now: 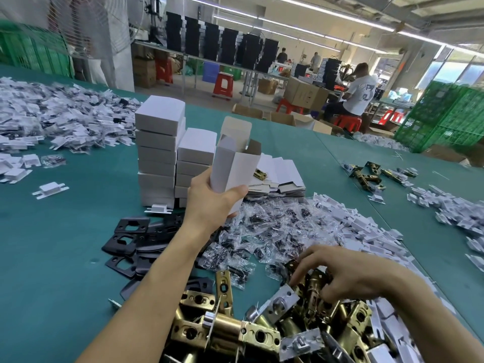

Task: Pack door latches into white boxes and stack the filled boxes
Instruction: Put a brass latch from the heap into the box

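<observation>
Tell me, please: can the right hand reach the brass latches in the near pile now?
Probably yes: the right hand has its fingers down among the brass latches, which lie uncovered on top of the pile.

The left hand (209, 197) grips an open box (235, 166). Just left of the grip stand stacked boxes (157, 153), and just right lie flat cartons (282, 176). Before it lie screw bags (262, 231), with plates (131, 239) to their left. Nearest are the latches (235, 328), the right hand (348, 273) curled among them.
</observation>
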`<state>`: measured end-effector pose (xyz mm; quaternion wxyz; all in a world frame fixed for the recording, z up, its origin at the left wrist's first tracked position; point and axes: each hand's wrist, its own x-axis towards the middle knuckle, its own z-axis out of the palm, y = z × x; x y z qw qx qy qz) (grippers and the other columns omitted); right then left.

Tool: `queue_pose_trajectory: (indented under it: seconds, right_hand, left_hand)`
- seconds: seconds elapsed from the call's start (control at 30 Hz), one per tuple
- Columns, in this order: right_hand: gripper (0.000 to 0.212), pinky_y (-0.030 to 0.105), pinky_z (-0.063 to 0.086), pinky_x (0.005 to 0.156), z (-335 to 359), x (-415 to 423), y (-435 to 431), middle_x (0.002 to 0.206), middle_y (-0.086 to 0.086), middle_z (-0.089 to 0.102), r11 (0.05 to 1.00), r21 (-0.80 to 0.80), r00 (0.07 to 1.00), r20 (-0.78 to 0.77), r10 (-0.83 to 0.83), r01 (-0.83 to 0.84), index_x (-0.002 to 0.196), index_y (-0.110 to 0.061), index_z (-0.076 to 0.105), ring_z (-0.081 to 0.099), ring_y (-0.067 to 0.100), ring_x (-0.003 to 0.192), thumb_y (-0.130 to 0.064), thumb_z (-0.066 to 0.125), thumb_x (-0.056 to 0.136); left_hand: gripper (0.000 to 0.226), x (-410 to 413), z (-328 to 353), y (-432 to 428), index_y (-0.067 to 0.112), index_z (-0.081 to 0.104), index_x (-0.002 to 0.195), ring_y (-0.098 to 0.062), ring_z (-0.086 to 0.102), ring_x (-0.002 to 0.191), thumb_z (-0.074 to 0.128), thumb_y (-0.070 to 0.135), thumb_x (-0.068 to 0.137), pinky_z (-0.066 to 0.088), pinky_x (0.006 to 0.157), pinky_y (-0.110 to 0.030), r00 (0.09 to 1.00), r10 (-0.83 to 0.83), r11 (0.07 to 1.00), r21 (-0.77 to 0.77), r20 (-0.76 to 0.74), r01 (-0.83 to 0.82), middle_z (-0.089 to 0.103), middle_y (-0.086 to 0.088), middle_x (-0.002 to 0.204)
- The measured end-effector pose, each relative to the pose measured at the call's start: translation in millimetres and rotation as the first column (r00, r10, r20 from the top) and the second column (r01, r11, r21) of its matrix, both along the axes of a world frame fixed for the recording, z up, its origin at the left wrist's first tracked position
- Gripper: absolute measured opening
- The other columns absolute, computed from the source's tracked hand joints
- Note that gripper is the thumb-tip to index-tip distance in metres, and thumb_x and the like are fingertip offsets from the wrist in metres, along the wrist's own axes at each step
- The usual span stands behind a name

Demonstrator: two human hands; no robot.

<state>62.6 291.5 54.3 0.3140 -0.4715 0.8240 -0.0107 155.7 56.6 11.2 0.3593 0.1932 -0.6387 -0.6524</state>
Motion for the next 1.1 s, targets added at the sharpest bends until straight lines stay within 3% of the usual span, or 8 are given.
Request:
queue_pose_trajectory:
  seconds: [0.2,0.43,0.6,0.7,0.8,0.9,1.0,1.1]
  right_hand:
    - [0.037,0.045,0.024,0.12,0,10,-1,0.148,-0.024,0.023,0.999,-0.026,0.999,-0.027,0.021,-0.021,0.101,-0.051,0.065,0.023,0.001,0.134,-0.021,0.069,0.079]
    - [0.029,0.044,0.024,0.118,-5,13,-3,0.151,-0.026,0.019,0.998,-0.043,0.999,0.033,0.042,-0.041,0.078,-0.052,0.059,0.023,0.005,0.137,-0.032,0.081,0.075]
    - [0.017,0.033,0.025,0.112,-5,-3,0,0.144,-0.025,0.037,0.975,-0.213,0.997,0.066,-0.044,0.057,0.082,-0.042,0.069,0.035,-0.005,0.129,-0.033,0.081,0.076]
    - [0.016,0.031,0.044,0.102,0,-19,5,0.12,-0.007,0.063,0.917,-0.354,0.978,0.155,-0.138,0.186,0.092,-0.021,0.071,0.058,0.002,0.111,-0.021,0.08,0.079]
    - [0.02,0.026,0.055,0.078,10,-30,17,0.092,0.004,0.075,0.745,-0.526,0.906,0.328,-0.266,0.41,0.095,-0.008,0.068,0.07,0.019,0.091,-0.01,0.076,0.076]
    - [0.027,0.016,0.052,0.065,25,-32,16,0.086,0.0,0.075,0.453,-0.72,0.851,0.443,-0.282,0.525,0.094,-0.009,0.064,0.07,0.009,0.079,-0.014,0.072,0.069]
    - [0.023,0.016,0.054,0.072,39,-21,-2,0.086,-0.006,0.074,0.211,-0.867,0.888,0.414,-0.198,0.451,0.096,-0.013,0.061,0.07,0.006,0.082,-0.012,0.068,0.074]
    - [0.028,0.025,0.058,0.082,52,-6,-27,0.09,-0.002,0.071,0.071,-0.945,0.941,0.309,-0.141,0.321,0.102,-0.018,0.059,0.071,0.014,0.089,-0.003,0.069,0.081]
  left_hand:
    - [0.029,-1,-2,-3,0.032,0.065,0.095,-0.023,0.068,0.083,0.082,0.014,0.08,0.059,0.051,-0.033,1.0,0.027,0.995,0.093,0.013,-0.028,0.069,0.0,0.097]
    - [0.023,0,-3,0,0.015,0.069,0.097,-0.02,0.068,0.063,0.079,0.031,0.083,0.06,0.05,-0.044,0.987,-0.14,0.969,0.217,0.074,0.121,0.07,-0.01,0.089]
    - [0.027,1,-9,-5,0.017,0.069,0.107,-0.028,0.07,0.086,0.079,0.026,0.084,0.062,0.061,-0.04,0.967,-0.223,0.96,0.2,0.122,0.196,0.073,-0.008,0.1]
    - [0.032,2,-14,-5,0.02,0.066,0.108,-0.028,0.068,0.095,0.081,0.02,0.08,0.059,0.069,-0.036,0.922,-0.321,0.945,0.139,0.218,0.296,0.07,-0.009,0.106]
    - [0.036,2,-18,-6,0.021,0.065,0.105,-0.026,0.065,0.097,0.084,0.012,0.076,0.058,0.072,-0.034,0.903,-0.338,0.941,0.091,0.264,0.326,0.067,-0.009,0.107]
    - [0.035,3,-20,-6,0.021,0.066,0.101,-0.025,0.067,0.093,0.086,0.011,0.073,0.059,0.064,-0.031,0.895,-0.371,0.929,0.089,0.25,0.36,0.068,-0.008,0.103]
    - [0.039,3,-19,-4,0.017,0.068,0.103,-0.027,0.068,0.094,0.089,0.015,0.071,0.062,0.072,-0.038,0.874,-0.408,0.911,0.064,0.264,0.406,0.068,-0.01,0.103]
    - [0.049,5,-14,-1,0.016,0.069,0.106,-0.026,0.069,0.094,0.087,0.026,0.062,0.06,0.075,-0.034,0.825,-0.497,0.86,0.028,0.271,0.509,0.069,-0.008,0.101]
